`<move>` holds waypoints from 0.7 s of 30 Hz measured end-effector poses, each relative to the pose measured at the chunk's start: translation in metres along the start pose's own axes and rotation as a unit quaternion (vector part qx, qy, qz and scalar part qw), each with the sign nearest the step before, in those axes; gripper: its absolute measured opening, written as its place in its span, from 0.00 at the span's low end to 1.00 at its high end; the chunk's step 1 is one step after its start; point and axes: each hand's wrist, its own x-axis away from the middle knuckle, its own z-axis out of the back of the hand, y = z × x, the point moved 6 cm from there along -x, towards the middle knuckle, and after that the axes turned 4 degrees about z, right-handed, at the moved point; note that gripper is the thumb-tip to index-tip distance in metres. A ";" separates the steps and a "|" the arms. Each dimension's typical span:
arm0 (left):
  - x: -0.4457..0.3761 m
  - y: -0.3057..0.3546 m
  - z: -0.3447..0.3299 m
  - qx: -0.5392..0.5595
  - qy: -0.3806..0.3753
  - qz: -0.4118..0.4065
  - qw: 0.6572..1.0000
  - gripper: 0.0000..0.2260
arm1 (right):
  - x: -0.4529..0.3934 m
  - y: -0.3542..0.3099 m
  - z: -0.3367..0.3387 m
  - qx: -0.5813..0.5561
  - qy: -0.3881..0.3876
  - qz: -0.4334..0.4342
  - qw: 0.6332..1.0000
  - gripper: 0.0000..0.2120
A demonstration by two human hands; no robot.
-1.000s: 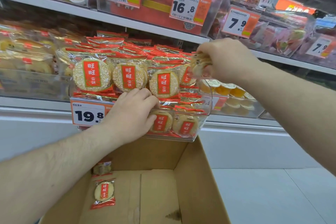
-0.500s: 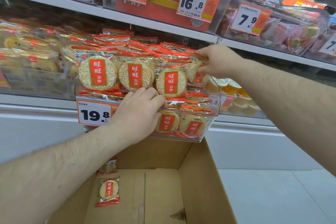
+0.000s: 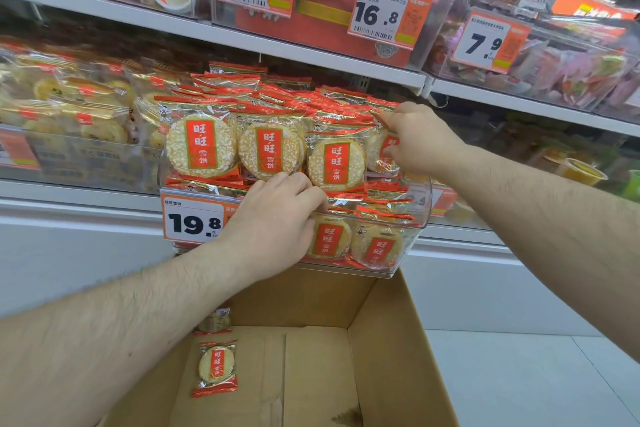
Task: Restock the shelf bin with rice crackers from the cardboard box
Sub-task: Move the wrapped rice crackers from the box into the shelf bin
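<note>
Cardboard box [image 3: 398, 350] sits nearest, open, with one rice cracker pack [image 3: 216, 368] lying flat on its floor and a second pack [image 3: 217, 320] just behind it against the back wall. Above the box, the left hand [image 3: 277, 224] rests on the front of the clear shelf bin [image 3: 417, 218], fingers curled over its rim beside the 19.8 price tag [image 3: 194, 220]. Farther in, the right hand [image 3: 420, 140] pinches an upright cracker pack [image 3: 382, 151] at the right end of the bin's front row. Behind, more packs are heaped in the bin.
</note>
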 end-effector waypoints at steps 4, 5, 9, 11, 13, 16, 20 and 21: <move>0.004 0.006 0.010 0.019 0.036 -0.020 0.999 0.09 | 0.020 0.000 0.017 -0.054 0.081 -0.019 0.995 0.28; 0.006 0.010 0.014 0.027 0.048 -0.036 0.998 0.08 | 0.027 -0.004 0.022 -0.065 0.109 -0.014 0.992 0.27; 0.020 0.018 0.023 0.110 0.045 -0.070 0.990 0.07 | 0.059 -0.041 0.037 -0.115 0.229 0.061 0.965 0.16; 0.033 0.015 0.016 0.174 0.007 -0.029 0.984 0.06 | 0.081 -0.068 0.039 -0.168 0.281 0.115 0.938 0.08; 0.050 0.008 0.002 0.230 -0.056 0.057 0.970 0.08 | 0.105 -0.095 0.030 -0.252 0.309 0.140 0.906 0.05; 0.079 -0.012 -0.031 0.216 -0.212 0.174 0.937 0.15 | 0.138 -0.136 -0.013 -0.374 0.260 0.149 0.878 0.06; 0.118 -0.056 -0.061 0.109 -0.364 0.260 0.888 0.08 | 0.157 -0.175 -0.123 -0.408 0.034 0.104 0.906 0.07; 0.126 -0.066 -0.064 0.105 -0.376 0.284 0.876 0.07 | 0.158 -0.183 -0.152 -0.392 -0.029 0.093 0.915 0.07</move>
